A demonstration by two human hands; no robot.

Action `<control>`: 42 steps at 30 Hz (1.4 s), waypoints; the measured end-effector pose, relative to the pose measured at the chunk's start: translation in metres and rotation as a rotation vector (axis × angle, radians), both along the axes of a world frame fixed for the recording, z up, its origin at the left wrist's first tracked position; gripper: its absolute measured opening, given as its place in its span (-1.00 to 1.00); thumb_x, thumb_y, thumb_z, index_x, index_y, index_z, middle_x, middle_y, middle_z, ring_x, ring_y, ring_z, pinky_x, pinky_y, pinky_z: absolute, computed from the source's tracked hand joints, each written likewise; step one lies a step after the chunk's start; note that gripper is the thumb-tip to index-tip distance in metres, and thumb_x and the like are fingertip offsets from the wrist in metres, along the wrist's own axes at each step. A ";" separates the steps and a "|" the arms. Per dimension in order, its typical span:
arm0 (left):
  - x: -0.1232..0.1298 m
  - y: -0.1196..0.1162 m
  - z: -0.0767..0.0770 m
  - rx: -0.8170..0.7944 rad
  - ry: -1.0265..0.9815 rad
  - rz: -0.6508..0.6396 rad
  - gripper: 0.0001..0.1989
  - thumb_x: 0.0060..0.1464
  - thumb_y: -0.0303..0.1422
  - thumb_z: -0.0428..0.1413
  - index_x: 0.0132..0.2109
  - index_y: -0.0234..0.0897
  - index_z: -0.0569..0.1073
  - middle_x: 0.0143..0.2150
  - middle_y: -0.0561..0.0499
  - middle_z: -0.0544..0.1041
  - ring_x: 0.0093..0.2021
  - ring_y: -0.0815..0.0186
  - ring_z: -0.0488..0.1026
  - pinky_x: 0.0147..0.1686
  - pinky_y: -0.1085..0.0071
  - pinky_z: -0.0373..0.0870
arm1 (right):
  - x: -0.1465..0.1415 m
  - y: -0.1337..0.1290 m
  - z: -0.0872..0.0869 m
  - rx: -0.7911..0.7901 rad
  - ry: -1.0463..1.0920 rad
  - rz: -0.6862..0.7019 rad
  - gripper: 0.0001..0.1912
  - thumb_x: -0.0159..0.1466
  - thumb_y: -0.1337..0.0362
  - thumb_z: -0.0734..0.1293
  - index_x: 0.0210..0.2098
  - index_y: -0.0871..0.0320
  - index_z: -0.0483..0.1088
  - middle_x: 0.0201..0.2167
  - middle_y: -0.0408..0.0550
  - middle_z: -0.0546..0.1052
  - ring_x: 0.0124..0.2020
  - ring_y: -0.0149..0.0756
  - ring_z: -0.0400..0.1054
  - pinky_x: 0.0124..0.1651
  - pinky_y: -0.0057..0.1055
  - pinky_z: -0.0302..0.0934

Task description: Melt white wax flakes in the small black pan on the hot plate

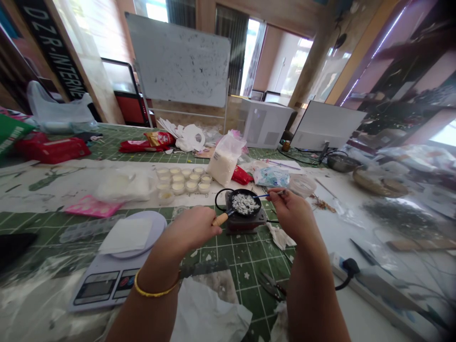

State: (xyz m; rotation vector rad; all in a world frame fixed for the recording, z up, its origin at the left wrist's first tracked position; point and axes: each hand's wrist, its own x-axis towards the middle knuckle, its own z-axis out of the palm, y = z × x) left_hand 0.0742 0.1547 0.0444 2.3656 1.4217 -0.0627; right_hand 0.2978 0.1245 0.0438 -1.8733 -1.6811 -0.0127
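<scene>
My left hand [199, 226] is closed around the wooden handle [220, 219] of a small black pan [233, 195]. White flakes or pellets [245, 204] fill the pan, which sits on a small dark electric burner [245, 223]. In my right hand [288, 205], a thin blue stick [262, 195] is pinched, its far end reaching over the pan's right rim. Whether the tip touches the flakes I cannot tell. Behind the pan stands an open clear bag [223, 159] of white granules, and several small cups [183, 179] with pale contents are grouped to its left.
A kitchen scale [117, 266] with white sheets on it stands at left. Crumpled white paper [210, 311] and scissors [272, 286] lie in front. At right are a power strip [377, 297] with a black plug and a clear plastic tub [302, 184]. A pink mold [93, 205] lies far left.
</scene>
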 end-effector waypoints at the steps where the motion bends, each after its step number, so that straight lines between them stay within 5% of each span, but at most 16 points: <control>1: 0.000 0.000 0.000 0.001 0.000 -0.001 -0.70 -0.02 -0.14 -0.05 -0.45 -0.28 0.36 -0.40 -0.04 0.47 -0.44 0.25 0.38 -0.53 0.42 0.08 | 0.001 0.002 -0.001 -0.008 -0.006 -0.012 -0.69 0.24 0.17 0.12 -0.21 0.12 0.43 -0.35 0.00 0.54 -0.30 -0.19 0.39 -0.27 -0.36 0.12; 6: 0.000 0.000 0.000 0.003 -0.008 -0.007 -0.69 -0.01 -0.13 -0.07 -0.45 -0.28 0.36 -0.41 -0.03 0.46 -0.46 0.29 0.37 -0.55 0.43 0.06 | 0.001 0.005 -0.004 -0.150 0.055 0.110 -0.70 0.23 0.16 0.12 -0.21 0.08 0.43 -0.38 -0.06 0.54 -0.36 -0.24 0.38 -0.32 -0.38 0.14; 13: -0.001 0.000 -0.002 0.026 -0.025 -0.017 -0.67 0.00 -0.11 -0.09 -0.46 -0.27 0.35 -0.42 -0.03 0.46 -0.46 0.28 0.36 -0.54 0.43 0.06 | -0.009 0.000 -0.004 -0.089 0.113 0.251 -0.69 0.23 0.13 0.13 -0.23 0.09 0.43 -0.41 -0.09 0.54 -0.37 -0.28 0.38 -0.29 -0.39 0.15; 19: -0.001 -0.001 -0.001 0.020 -0.014 -0.016 -0.66 0.01 -0.10 -0.12 -0.46 -0.26 0.35 -0.44 -0.04 0.44 -0.48 0.27 0.34 -0.54 0.40 0.04 | -0.008 0.002 -0.004 -0.079 -0.008 0.163 -0.72 0.24 0.19 0.11 -0.28 0.10 0.42 -0.44 -0.09 0.53 -0.36 -0.25 0.38 -0.28 -0.37 0.12; 23: 0.000 -0.001 0.000 0.011 -0.016 0.000 -0.65 0.00 -0.09 -0.11 -0.44 -0.26 0.37 -0.41 -0.05 0.45 -0.46 0.25 0.35 -0.51 0.40 0.06 | -0.010 0.001 -0.001 -0.109 0.019 0.246 -0.73 0.25 0.18 0.11 -0.24 0.08 0.41 -0.41 -0.11 0.54 -0.31 -0.25 0.38 -0.23 -0.37 0.11; 28: -0.001 -0.001 -0.003 0.015 -0.022 -0.012 -0.66 0.00 -0.09 -0.11 -0.45 -0.26 0.36 -0.42 -0.04 0.45 -0.47 0.26 0.34 -0.52 0.40 0.05 | -0.011 -0.001 0.000 -0.118 -0.045 0.121 -0.72 0.25 0.20 0.11 -0.27 0.12 0.41 -0.42 -0.06 0.53 -0.32 -0.23 0.38 -0.26 -0.36 0.10; 33: 0.000 0.001 -0.005 0.026 -0.009 -0.006 -0.66 -0.01 -0.09 -0.10 -0.45 -0.25 0.36 -0.43 -0.03 0.44 -0.47 0.26 0.34 -0.53 0.41 0.04 | -0.013 -0.001 -0.001 -0.115 -0.002 0.248 -0.73 0.26 0.19 0.11 -0.26 0.09 0.41 -0.38 -0.10 0.53 -0.29 -0.27 0.38 -0.22 -0.39 0.10; 37: 0.001 0.001 -0.005 0.020 -0.006 -0.007 -0.67 -0.01 -0.11 -0.10 -0.45 -0.26 0.35 -0.43 -0.03 0.44 -0.46 0.27 0.34 -0.52 0.41 0.04 | -0.010 0.001 -0.001 -0.120 -0.031 0.124 -0.73 0.26 0.22 0.11 -0.26 0.13 0.41 -0.39 -0.05 0.54 -0.30 -0.23 0.38 -0.25 -0.36 0.10; 42: 0.002 0.000 -0.005 0.030 0.003 -0.003 -0.68 -0.01 -0.11 -0.10 -0.46 -0.26 0.34 -0.44 -0.02 0.43 -0.48 0.29 0.33 -0.53 0.41 0.03 | -0.009 0.001 -0.003 -0.113 0.088 0.298 -0.74 0.26 0.17 0.12 -0.28 0.09 0.40 -0.39 -0.12 0.55 -0.33 -0.30 0.39 -0.25 -0.41 0.13</control>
